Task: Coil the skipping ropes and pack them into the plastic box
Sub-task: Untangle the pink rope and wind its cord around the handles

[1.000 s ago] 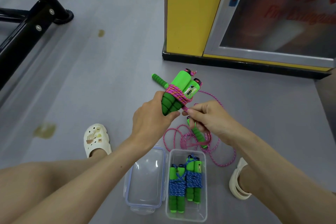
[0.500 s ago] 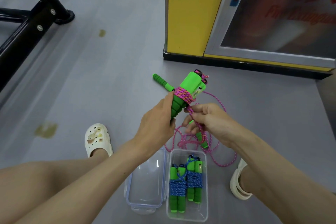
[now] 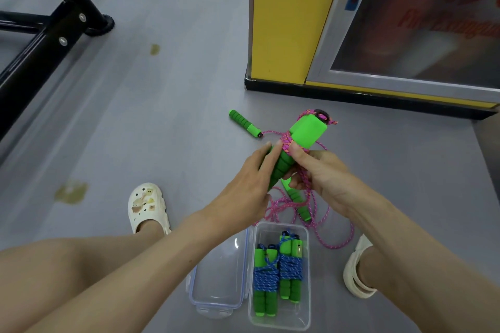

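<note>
Winding is judged under way. The paired green foam handles (image 3: pixel 282 166) are gripped by the left hand (image 3: pixel 249 181) above the grey floor (image 3: pixel 162 116). The pink braided skipping rope (image 3: pixel 335 245) is pinched by the right hand (image 3: pixel 322 173). Remaining slack must be wound on before packing into the clear plastic box (image 3: pixel 307 313), where two blue-roped bundles (image 3: pixel 278 276) lie.

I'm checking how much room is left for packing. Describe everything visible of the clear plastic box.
The plastic box is clear, rectangular with rounded corners, and open, on the grey floor in front of the person. Its clear lid, blue-edged, lies beside it on the left. Inside, two blue-roped bundles with green foam handles lie side by side lengthwise, filling most of it.
</note>
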Demonstrator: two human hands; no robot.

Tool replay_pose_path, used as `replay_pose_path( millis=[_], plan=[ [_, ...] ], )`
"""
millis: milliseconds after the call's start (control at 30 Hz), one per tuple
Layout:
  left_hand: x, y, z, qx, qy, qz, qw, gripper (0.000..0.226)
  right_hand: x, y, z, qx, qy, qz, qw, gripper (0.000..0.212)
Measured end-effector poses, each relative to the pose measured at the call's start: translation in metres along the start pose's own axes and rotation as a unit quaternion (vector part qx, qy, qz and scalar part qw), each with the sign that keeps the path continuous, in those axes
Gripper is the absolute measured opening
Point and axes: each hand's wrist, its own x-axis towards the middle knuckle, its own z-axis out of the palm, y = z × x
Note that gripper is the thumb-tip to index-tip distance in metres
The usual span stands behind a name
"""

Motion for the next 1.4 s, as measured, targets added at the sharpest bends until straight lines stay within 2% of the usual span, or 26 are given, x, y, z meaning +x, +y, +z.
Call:
replay_pose_path(
  millis=[67,200,300,433,567,867,1000,1233,1333,1400],
  plan=[
    [0.001,0.003,-0.002,-0.034,-0.008,-0.007,0.999,0.099,0.001,0.001,-0.001,0.008,0.015,0.002,1.0,0.048],
    [0.006,0.014,-0.016,-0.204,0.005,-0.07,0.977,0.088,0.001,0.0,-0.003,-0.013,0.009,-0.004,1.0,0.039],
    [0.011,0.018,-0.031,-0.307,0.017,-0.164,0.937,0.078,0.0,-0.001,-0.003,-0.026,-0.014,-0.004,1.0,0.048],
    [0.011,0.018,-0.036,-0.416,-0.041,-0.234,0.878,0.068,0.0,0.001,-0.002,-0.041,-0.046,-0.012,0.998,0.062],
    [0.012,0.015,-0.031,-0.399,-0.014,-0.228,0.888,0.066,0.0,0.002,-0.003,-0.064,-0.042,-0.019,0.997,0.07],
    [0.012,0.015,-0.029,-0.33,0.04,-0.23,0.914,0.063,-0.001,0.002,0.0,-0.074,-0.03,-0.016,0.997,0.048],
    [0.014,0.012,-0.031,-0.337,0.06,-0.26,0.903,0.061,0.0,0.004,-0.002,-0.109,-0.039,-0.017,0.993,0.018],
    [0.013,0.011,-0.032,-0.393,0.052,-0.293,0.87,0.056,-0.001,0.003,-0.001,-0.159,-0.013,-0.024,0.987,0.018],
    [0.014,0.008,-0.032,-0.361,0.062,-0.3,0.881,0.06,-0.001,0.003,0.0,-0.16,0.005,-0.024,0.987,0.017],
    [0.013,0.005,-0.029,-0.292,0.065,-0.289,0.909,0.065,-0.002,0.003,0.001,-0.148,0.009,-0.024,0.989,0.018]
  ],
)
